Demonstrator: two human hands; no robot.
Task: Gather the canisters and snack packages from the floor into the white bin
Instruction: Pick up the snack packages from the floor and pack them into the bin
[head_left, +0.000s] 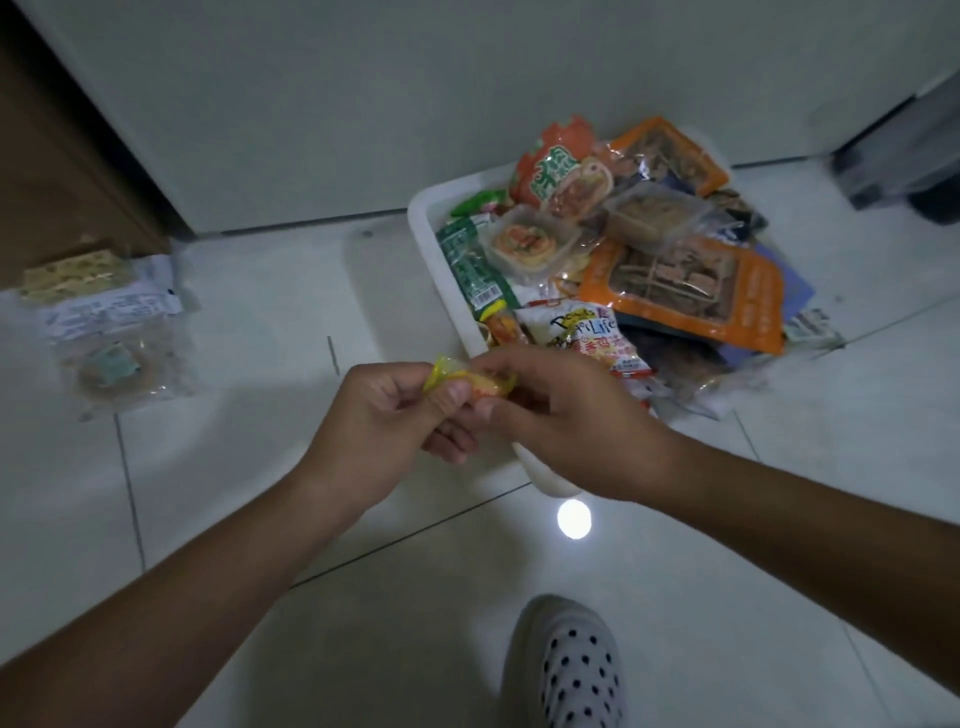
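Foot: a white slipper with black polka dots stands on the pale tiled floor, nearest the camera; a round lamp glare sits on the tile just past it.
Grip, left: the person's left hand has fingers closed on the left end of a small yellow-and-orange crinkly snack wrapper.
Grip, right: right hand pinches the wrapper's other end; both hands clamped on the one item, fingertips touching.
Held item: wrapper's long axis runs left-right btwn the hands, level, hovering above the near-left edge of the bin.
Key relation: the white rectangular plastic bin lies just ahead and to the right of the grip; right hand is already over its near corner, so it looks the nearer hand for the drop.
Bin load: heaped above the rim w/ orange window pouches, clear plastic tubs, a green-label pack and a white printed bag; some pkgs spill over the far-right side.
In the way: nothing btwn wrapper and pile, but the heap is tall, so a small item may slide off, by the look of it.
Left to gather: clear-wrapped packages lie on the floor well off to the left, near a brown door.
Canisters: none identifiable.
Far: white wall; dark object at right, too blurred to name.
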